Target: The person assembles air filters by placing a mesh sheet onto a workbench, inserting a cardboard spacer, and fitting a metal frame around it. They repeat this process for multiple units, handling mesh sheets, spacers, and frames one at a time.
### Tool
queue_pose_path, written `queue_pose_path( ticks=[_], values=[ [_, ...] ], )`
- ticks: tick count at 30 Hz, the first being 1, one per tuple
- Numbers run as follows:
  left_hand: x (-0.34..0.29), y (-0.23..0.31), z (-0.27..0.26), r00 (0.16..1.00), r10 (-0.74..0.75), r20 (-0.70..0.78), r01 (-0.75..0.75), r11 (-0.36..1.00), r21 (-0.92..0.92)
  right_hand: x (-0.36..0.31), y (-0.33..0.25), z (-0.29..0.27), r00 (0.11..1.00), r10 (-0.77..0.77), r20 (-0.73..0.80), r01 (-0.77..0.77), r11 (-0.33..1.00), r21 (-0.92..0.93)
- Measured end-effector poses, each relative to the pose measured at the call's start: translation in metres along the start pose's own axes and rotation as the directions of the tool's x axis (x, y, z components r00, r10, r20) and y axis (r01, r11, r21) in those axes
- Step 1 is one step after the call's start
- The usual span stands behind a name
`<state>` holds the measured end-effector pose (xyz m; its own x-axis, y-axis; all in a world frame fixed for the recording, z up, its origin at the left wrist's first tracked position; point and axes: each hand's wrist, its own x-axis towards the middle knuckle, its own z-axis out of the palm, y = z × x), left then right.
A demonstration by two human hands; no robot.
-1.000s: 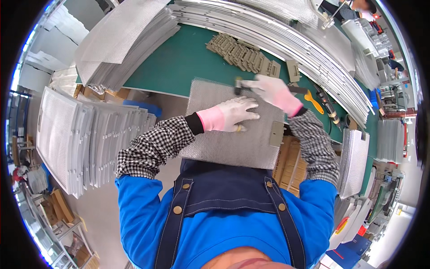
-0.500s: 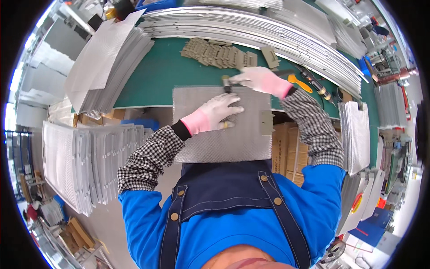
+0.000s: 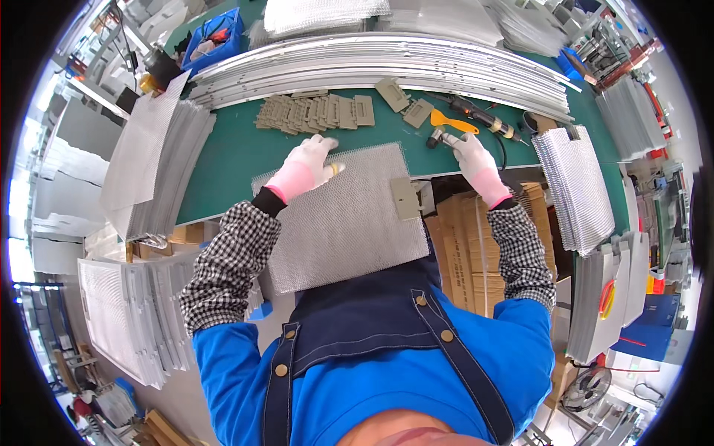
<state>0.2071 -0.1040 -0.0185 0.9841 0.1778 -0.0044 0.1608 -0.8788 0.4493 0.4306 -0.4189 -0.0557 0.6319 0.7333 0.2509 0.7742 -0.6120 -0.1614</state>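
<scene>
A silver mesh panel lies turned at a slant, partly on the green bench and partly over my lap. A flat grey-green plastic plate sits at its right edge. My left hand, in a white glove with a pink cuff, rests on the panel's far left part, thumb and fingers apart. To the right of the panel, my right hand is closed round a small hammer, its dark head pointing left over the bench. Most of the hammer's handle is hidden in the glove.
Several grey-green plates lie beyond the panel. An orange-handled scraper and a power screwdriver lie at the right. Long metal strips span the bench behind. Mesh panels are stacked left and right; cardboard boxes stand below.
My right hand has moved right with the hammer, off the panel. My left hand has slid to the panel's far left part, and the panel has turned aslant. The whole view has shifted.
</scene>
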Motion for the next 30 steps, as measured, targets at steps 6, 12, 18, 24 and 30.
queue_pose_path(
  ticks=[6, 12, 18, 24, 30],
  values=[
    [-0.007, -0.022, -0.029, 0.971, -0.093, 0.221, 0.114, 0.99, -0.084, 0.017, -0.024, 0.007, 0.947, -0.055, -0.315, 0.034, 0.997, -0.07],
    [-0.065, -0.053, -0.062, 0.963, -0.219, 0.159, 0.27, 0.739, -0.617, -0.047, -0.062, 0.002, 0.967, 0.211, -0.143, -0.019, 0.619, 0.785],
    [-0.095, -0.042, -0.135, 0.9, -0.39, -0.194, 0.158, 0.708, -0.688, -0.045, -0.112, 0.0, 0.97, 0.009, 0.244, -0.244, 0.088, 0.966],
    [-0.086, -0.016, -0.111, 0.682, -0.511, -0.523, -0.201, 0.557, -0.806, 0.009, -0.188, -0.002, 0.994, -0.071, 0.086, -0.068, 0.221, 0.973],
    [-0.097, -0.013, -0.078, 0.681, -0.542, -0.492, -0.198, 0.511, -0.836, 0.015, -0.171, -0.008, 0.986, -0.105, 0.127, -0.076, 0.397, 0.915]
  ],
)
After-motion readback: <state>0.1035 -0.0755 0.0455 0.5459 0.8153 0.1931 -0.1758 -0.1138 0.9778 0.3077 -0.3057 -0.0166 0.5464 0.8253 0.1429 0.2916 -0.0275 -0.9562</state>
